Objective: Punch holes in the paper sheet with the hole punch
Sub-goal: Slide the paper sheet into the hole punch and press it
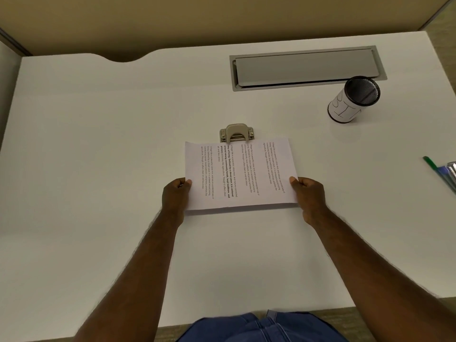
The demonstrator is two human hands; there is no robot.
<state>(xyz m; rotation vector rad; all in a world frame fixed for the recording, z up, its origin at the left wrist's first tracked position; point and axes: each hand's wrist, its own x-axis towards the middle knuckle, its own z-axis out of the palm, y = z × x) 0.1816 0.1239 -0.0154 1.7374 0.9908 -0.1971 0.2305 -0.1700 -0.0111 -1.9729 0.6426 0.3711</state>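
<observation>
Paper sheet [240,172] sits between our two hands, held by its short side edges a little above the white surface [98,144], as the thin shadow under its near edge shows. Our left hand [175,193] pinches the left edge, thumb on top of the page and the other fingers curled beneath it. Our right hand [307,193] grips the right edge in the same way, thumb lying on the printed side. Both hands are well apart, one at each side of the page, with our bare forearms reaching in from the bottom of the view. We see the printed lines running sideways across the sheet, some of them in bold near the middle. Its far edge meets the hole punch [237,132], a beige metal one standing on the surface just beyond the page; whether the edge is already inside its slot we cannot tell. Farther back on the right a grey cable hatch [307,69] is set into the surface, and near it stands a black mesh pen cup [354,99] wrapped in white paper. Some pens [441,172] lie at the far right edge
</observation>
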